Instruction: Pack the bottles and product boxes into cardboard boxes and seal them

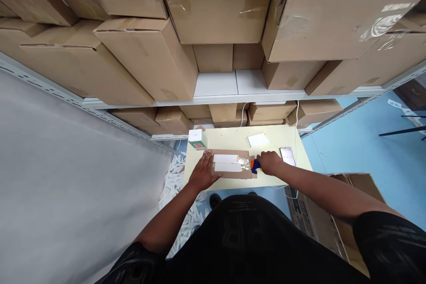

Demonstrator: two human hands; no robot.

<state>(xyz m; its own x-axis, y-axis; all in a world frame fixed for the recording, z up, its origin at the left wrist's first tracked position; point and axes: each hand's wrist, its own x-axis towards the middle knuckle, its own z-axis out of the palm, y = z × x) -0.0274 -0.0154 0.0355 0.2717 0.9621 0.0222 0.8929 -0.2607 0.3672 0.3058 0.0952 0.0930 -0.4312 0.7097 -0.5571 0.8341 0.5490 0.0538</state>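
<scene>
A flat cardboard box lies on the pale table, with white strips on its upper face. My left hand rests on the box's left end, fingers stretched out and thumb apart. At the other end my right hand is closed around the handle of a blue and orange tape dispenser. Its head touches the right edge of the box. Clear shiny tape runs from the dispenser onto the top of the box. My right palm hides part of the handle.
Behind the box stand a small white and green carton and a white card or pad. A phone lies right of my hand. Shelves of cardboard boxes rise beyond the table. Paper strips litter the floor left; an open carton stands right.
</scene>
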